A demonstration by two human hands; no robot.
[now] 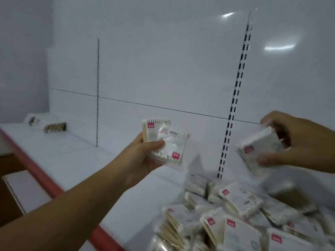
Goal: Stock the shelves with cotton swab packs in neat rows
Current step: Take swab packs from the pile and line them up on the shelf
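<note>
Cotton swab packs lie in a loose heap (241, 211) at the lower right of the frame, tumbled at all angles on the white shelf (63, 156), many showing a small pink label. The left hand (143, 154) reaches in from the lower left and is raised over the shelf near the centre of the frame. Its fingers (157, 143) are curled round two overlapping packs (170, 140), the thumb pressed on the front one. The rear one stands upright and shows its swab sticks along the left side. The right hand (297, 142) comes in from the right edge at about the same height, above the heap. It grasps one pack (259, 147), tilted and blurred, with one digit under it and the others over its top. The two hands are apart, and the slotted upright (233, 98) of the white back panel (163, 69) shows between them. At the far left of the frame two more packs (55, 126) lie on the shelf close to the back panel, well apart from the heap. A red strip (36, 165) runs along the shelf's front edge.
</note>
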